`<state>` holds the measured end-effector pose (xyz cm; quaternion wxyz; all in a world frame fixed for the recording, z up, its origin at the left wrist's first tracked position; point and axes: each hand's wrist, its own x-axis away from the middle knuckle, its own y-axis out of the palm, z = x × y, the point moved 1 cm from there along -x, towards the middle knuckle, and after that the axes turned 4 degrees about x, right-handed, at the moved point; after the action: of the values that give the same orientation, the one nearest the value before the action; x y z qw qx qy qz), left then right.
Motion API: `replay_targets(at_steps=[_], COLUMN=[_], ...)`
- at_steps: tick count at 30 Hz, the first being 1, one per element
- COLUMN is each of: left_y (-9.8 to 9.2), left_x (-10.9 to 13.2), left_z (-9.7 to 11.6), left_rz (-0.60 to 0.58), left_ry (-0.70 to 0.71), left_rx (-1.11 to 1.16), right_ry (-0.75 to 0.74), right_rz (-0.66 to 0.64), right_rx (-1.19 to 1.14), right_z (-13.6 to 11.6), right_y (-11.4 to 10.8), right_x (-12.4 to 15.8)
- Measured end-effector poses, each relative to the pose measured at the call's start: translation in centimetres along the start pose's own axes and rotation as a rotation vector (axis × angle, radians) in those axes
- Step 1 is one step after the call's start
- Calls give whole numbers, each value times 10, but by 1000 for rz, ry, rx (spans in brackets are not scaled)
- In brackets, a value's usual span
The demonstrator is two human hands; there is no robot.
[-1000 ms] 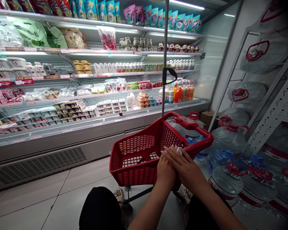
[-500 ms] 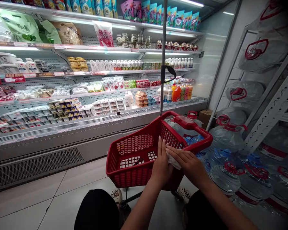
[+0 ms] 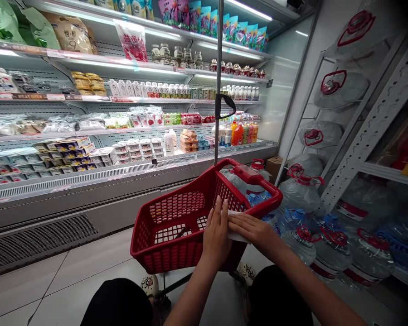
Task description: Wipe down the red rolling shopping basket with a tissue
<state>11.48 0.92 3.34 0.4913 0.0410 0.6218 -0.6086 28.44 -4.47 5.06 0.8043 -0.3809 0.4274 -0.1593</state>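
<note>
A red plastic shopping cart basket (image 3: 170, 260) with perforated walls stands before me, a small dark item I cannot make out on its floor. My left hand (image 3: 217, 235) is at the basket's near rim, fingers stretched out straight and pointing up and forward. Right beside it, my right hand (image 3: 256, 231) presses a thin white wipe (image 3: 238, 236), fingers long and laid over it. The wipe lies between the two hands by the rim, its edges showing above and below the right fingers. What the palms touch is hidden.
An open chilled display (image 3: 122, 181) with yogurt cups, bottles and pouches runs along the back left. Large water bottles (image 3: 329, 246) and a white metal rack (image 3: 357, 136) stand close on the right. A grey pole (image 3: 219, 68) rises from the cart. My knees flank it.
The view has turned right, so the cart and shelves sit further left. My right hand has flattened over the wipe and lies closer against my left.
</note>
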Motion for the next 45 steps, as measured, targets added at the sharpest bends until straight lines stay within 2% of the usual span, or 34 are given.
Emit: replay_targets(at_steps=[4,7,9,12,16,18,22,24,26,29,31,33,37,39,42,45], left_y=[-2,-3,-1,5,6,1,-10,-11,-10,-9,-11,-13,-15,-13,-10,-10], left_x=[14,29,37,41,39,40,47,50,51,51,51,53,59,61,61,60], left_z=[-9,-15,-14,-8,-7,-13,-25,-27,-26,-24,-23,-24,-25,-23,-20,-21], left_rz=[-55,-57,-47,-30,-37,-55,-71,-75,-81,-92,-103,-116,-118,-115,-111,-112], left_ry=[47,85,81,30,29,57,56,44,37,23,25,39,33,14,-18,-18], left_rx=[-115,-212,-256,-280,-258,-241,-232,-224,-213,-211,-211,-213,-230,-232,-219,-214], right_ry=[54,227,349,408,256,247,381,417,397,299,250,264,433,493,480,338], right_rz=[-42,-4,33,49,-10,-24,22,35,23,-29,-48,-42,-7,16,17,-24], right_rx=[20,93,159,203,111,94,168,194,177,96,51,40,107,141,146,73], right_z=[23,50,58,41,4,9,48,53,38,2,-9,1,48,57,32,-6], right_y=[-10,-24,-28,-23,-5,-4,-15,-16,-11,1,3,-2,-18,-20,-11,2], right_x=[20,43,52,45,23,24,42,44,37,19,16,22,48,52,37,19])
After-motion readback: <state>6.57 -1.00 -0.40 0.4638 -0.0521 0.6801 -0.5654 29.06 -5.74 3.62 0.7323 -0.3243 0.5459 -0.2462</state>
